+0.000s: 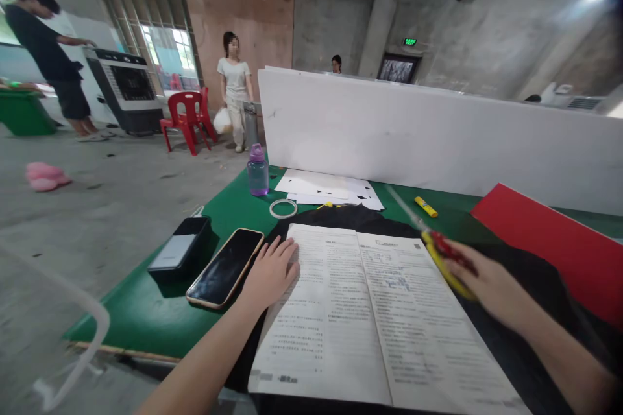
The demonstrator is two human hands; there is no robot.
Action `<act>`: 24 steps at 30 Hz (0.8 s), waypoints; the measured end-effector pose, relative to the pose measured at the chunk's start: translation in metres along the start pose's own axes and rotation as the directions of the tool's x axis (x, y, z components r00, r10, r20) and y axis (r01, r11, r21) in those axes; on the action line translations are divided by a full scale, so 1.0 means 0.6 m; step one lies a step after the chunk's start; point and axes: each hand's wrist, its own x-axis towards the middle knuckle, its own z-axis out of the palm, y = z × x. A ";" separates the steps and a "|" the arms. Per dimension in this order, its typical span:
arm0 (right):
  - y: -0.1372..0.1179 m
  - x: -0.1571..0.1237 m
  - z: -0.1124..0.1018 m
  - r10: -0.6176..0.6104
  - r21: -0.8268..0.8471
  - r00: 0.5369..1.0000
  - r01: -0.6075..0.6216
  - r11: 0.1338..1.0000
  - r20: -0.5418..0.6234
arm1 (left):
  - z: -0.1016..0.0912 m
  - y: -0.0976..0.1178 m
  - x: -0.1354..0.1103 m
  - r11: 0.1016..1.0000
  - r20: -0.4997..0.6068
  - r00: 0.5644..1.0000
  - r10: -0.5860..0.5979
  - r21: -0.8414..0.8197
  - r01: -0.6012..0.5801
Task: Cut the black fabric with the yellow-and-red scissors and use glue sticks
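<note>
An open printed book [335,311] lies before me on black cloth, with blue handwriting on its right page. My left hand [272,272] rests flat at the book's upper left edge, fingers stretched out. Over the right page's outer edge, my right hand [470,272] is closed round red-and-yellow-handled scissors [445,262]; their thin blades point away to the upper left and are blurred. Just left of my left hand lies a smartphone [224,269]. Beside it is a black power bank [180,249] with a pale panel.
A purple bottle [257,172], tape roll [283,209], white papers [326,188] and yellow glue stick [426,207] lie beyond the book. Red card [549,240] is at right. A white board [428,130] rises behind. People [236,81] stand farther off near red chairs [185,113].
</note>
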 end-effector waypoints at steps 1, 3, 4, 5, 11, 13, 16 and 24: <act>-0.002 -0.033 0.009 -0.039 -0.058 0.995 0.045 0.997 0.094 | 0.002 0.000 0.000 1.000 -0.005 1.000 -0.007 -0.001 0.007; 0.000 -0.088 0.029 -0.096 -0.136 0.980 0.121 0.983 0.176 | 0.004 -0.001 -0.001 1.000 -0.013 1.000 -0.024 0.001 0.024; 0.002 -0.109 0.038 -0.120 -0.161 0.974 0.151 0.975 0.192 | 0.005 -0.001 -0.001 1.000 -0.014 0.999 -0.031 0.004 0.031; 0.005 -0.125 0.046 -0.138 -0.179 0.969 0.176 0.968 0.205 | 0.006 -0.001 -0.001 0.999 -0.013 0.999 -0.035 0.008 0.035; 0.024 -0.158 0.071 -0.188 -0.214 0.956 0.237 0.948 0.224 | 0.008 -0.003 0.000 0.999 -0.005 0.999 -0.041 0.008 0.041; 0.028 -0.154 0.069 -0.175 -0.203 0.951 0.229 0.952 0.254 | 0.010 -0.004 0.001 0.999 -0.013 0.999 -0.039 -0.004 0.039; 0.038 -0.135 0.054 -0.118 -0.184 0.960 0.168 0.969 0.254 | 0.013 -0.005 0.001 0.999 -0.022 0.999 -0.036 -0.017 0.036; 0.150 -0.078 0.037 0.097 -0.405 0.992 -0.056 0.913 0.080 | 0.011 -0.005 0.003 1.000 -0.017 0.999 -0.031 0.000 0.031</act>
